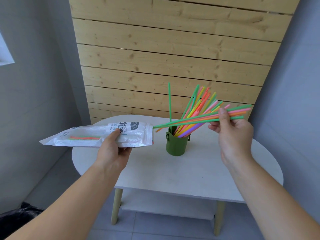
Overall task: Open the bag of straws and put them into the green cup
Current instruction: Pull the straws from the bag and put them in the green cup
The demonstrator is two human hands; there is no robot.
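Closest to me, the person's two bare forearms reach out over a small white table [190, 172]. The left hand [112, 151] grips a clear plastic straw bag [135, 135] from below, thumb pressed on top over the printed label, and holds it roughly level above the table's left edge with its open mouth turned towards the cup. A few orange and green straws [84, 137] lie inside it near the far closed end.

The right hand [233, 134] is raised on the other side, thumb and fingers pinched on a small bunch of green, pink and orange straws [190, 119]. That bunch runs almost flat across in front of the cup's straws, and its left tips sit right at the bag's mouth; I cannot tell whether they are clear of it.

Between the hands, further back on the tabletop, the green cup [175, 145] stands upright. A thick fan of coloured straws [199, 106] leans out of it to the right, and one green straw [169, 101] stands nearly straight up.

Under the table is a lower shelf [164, 203]. Behind everything, pale wooden slats [173, 49] cover the wall
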